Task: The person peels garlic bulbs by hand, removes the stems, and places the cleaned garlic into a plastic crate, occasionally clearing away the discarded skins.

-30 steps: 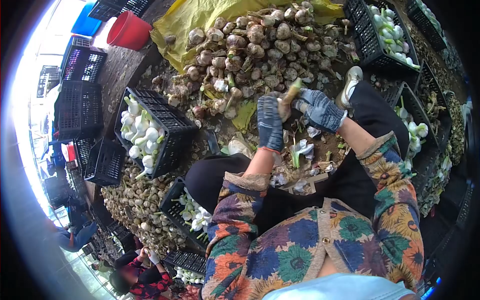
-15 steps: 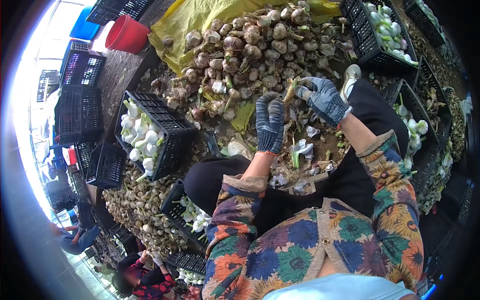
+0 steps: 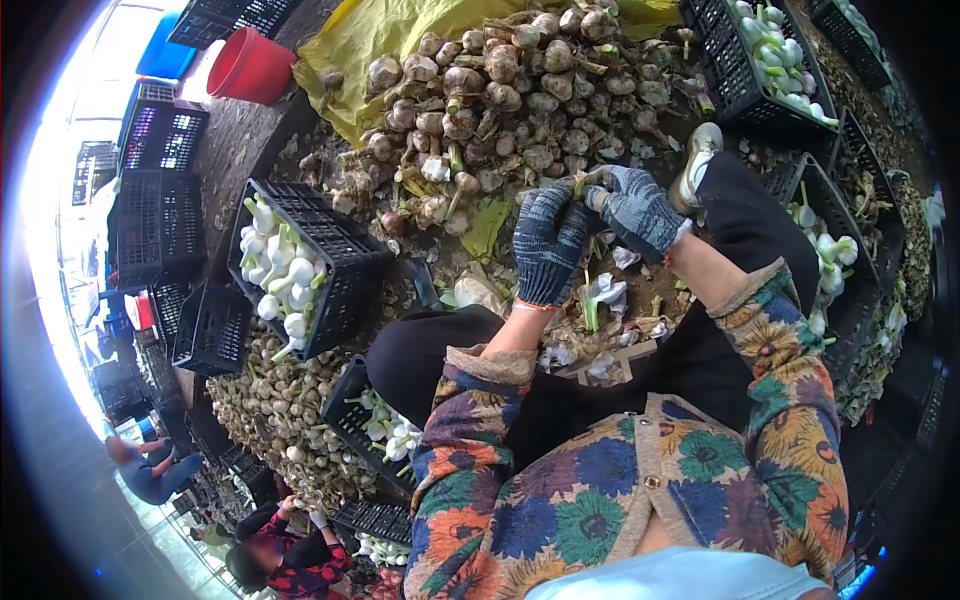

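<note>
Both my hands wear grey-blue knitted gloves and meet in front of the heap. My left hand is closed around a garlic bulb, mostly hidden by the fingers; a bit of its stalk shows at the top. My right hand is closed, its fingertips pinching at the same garlic beside the left fingers. Just beyond lies a heap of unpeeled garlic bulbs with dry, dirty skins. Below the hands, a white peeled piece with a green stalk lies among loose skins.
Black crates of peeled white garlic stand at left, upper right and right. A yellow sheet lies under the heap. A red bucket stands upper left. Another person sits at lower left by more garlic.
My right hand has moved in toward the left and slightly down. My left hand has turned and closed further over the bulb, so the garlic shows less than before.
</note>
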`<state>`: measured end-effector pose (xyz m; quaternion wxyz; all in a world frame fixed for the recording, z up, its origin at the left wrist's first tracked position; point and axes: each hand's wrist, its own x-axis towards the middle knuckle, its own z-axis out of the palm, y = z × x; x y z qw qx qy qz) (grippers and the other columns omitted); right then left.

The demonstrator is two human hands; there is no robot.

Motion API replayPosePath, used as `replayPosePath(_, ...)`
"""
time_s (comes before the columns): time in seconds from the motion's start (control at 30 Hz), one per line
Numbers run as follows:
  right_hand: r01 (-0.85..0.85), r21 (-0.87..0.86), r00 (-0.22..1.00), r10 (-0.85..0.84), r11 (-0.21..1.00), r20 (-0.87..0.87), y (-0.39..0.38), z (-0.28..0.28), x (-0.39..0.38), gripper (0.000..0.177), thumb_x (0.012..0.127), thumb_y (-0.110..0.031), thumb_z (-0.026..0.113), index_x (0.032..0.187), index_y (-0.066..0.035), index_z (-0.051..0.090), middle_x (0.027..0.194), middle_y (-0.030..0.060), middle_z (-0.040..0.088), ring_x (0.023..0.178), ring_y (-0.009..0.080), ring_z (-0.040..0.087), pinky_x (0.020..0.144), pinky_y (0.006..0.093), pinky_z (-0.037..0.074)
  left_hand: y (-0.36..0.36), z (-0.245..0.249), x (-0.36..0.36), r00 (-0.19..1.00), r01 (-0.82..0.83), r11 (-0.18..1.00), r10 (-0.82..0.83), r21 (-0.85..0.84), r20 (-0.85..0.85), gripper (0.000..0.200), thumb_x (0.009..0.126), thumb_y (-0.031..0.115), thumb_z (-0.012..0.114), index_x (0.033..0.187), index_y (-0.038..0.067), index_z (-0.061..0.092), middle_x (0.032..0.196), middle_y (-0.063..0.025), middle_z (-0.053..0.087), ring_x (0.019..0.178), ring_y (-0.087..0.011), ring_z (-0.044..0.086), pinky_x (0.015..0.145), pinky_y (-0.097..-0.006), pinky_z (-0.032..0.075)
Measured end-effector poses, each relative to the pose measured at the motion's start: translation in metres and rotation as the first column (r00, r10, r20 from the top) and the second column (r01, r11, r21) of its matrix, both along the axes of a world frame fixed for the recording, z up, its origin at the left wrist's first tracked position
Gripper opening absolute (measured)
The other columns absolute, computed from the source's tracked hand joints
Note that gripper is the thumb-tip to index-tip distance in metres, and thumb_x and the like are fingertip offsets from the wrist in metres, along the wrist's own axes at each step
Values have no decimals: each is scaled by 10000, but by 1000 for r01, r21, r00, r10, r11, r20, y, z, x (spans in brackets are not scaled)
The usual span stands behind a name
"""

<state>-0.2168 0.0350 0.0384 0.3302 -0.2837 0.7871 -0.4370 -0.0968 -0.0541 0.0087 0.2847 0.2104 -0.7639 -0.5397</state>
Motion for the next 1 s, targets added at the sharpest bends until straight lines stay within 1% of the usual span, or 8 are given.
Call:
replayPosePath(0.2, 159, -164, 777, -21, 973, 629, 1, 0, 4, 264, 776, -197, 579, 920, 23, 609, 755, 177, 624, 716, 234, 612, 651, 327, 471, 4, 2, 1, 997, 24, 971, -5, 237, -81, 260, 806, 28, 601, 1053, -25, 541, 954, -81, 561, 885, -146, 535, 793, -275, 446)
replayPosePath(0.3, -51, 3, 999, 51, 999, 5, -1, 10, 0, 257, 777, -193, 578, 912, 24, 606, 750, 182, 619, 701, 235, 608, 647, 328, 470, 5, 14, 1, 996, 49, 796, 4, 603, -86, 246, 800, 35, 604, 1031, -30, 547, 943, -89, 551, 835, -157, 542, 756, -273, 448)
replayPosePath(0.5, -87, 65, 992, 92, 994, -87, -2, -5, 5, 252, 788, -209, 553, 901, 10, 605, 792, 195, 617, 722, 284, 603, 650, 341, 471, 1, -5, -1, 991, 33, 941, 14, 337, -135, 204, 784, -2, 582, 984, -23, 548, 908, -88, 539, 856, -169, 524, 787, -279, 429)
replayPosePath(0.67, -46, -191, 962, 95, 981, 255, 6, -51, 6, 178, 843, -134, 496, 946, -9, 570, 866, 156, 583, 784, 248, 593, 699, 340, 481, -2, -3, 1, 992, -25, 978, 50, 205, -118, 170, 814, -2, 549, 984, 2, 540, 909, -63, 542, 832, -155, 518, 770, -273, 434)
replayPosePath(0.73, 207, -94, 730, -90, 974, 677, -3, 3, 12, 166, 862, -121, 485, 948, 2, 554, 865, 114, 578, 807, 202, 586, 714, 322, 478, -4, -5, 1, 985, -53, 887, 123, 458, -124, 187, 846, 18, 536, 1033, 22, 533, 938, -39, 545, 830, -123, 524, 768, -256, 446)
replayPosePath(0.83, 373, -206, 722, -143, 905, 677, -3, 12, 12, 183, 886, -124, 464, 988, 11, 531, 895, 76, 571, 813, 132, 559, 720, 271, 467, -26, 9, 0, 951, -148, 635, 303, 758, -69, 238, 869, 68, 534, 1104, 53, 501, 978, -52, 555, 838, -119, 535, 734, -264, 469)
replayPosePath(0.93, 134, -238, 959, -66, 962, 274, -10, 3, 12, 210, 893, -137, 457, 1030, 13, 509, 922, 77, 575, 805, 125, 543, 717, 254, 454, -29, 6, -2, 904, -196, 406, 428, 892, 4, 307, 868, 81, 534, 1164, 57, 457, 1011, -74, 553, 873, -136, 546, 727, -278, 477)
replayPosePath(1.0, 205, -275, 885, -58, 939, 461, -8, -1, 14, 243, 899, -157, 460, 1058, 25, 490, 925, 88, 576, 839, 140, 529, 754, 275, 440, -21, 6, -4, 897, -136, 325, 442, 936, -23, 324, 872, 84, 526, 1182, 60, 438, 998, -79, 551, 878, -141, 548, 728, -279, 478)
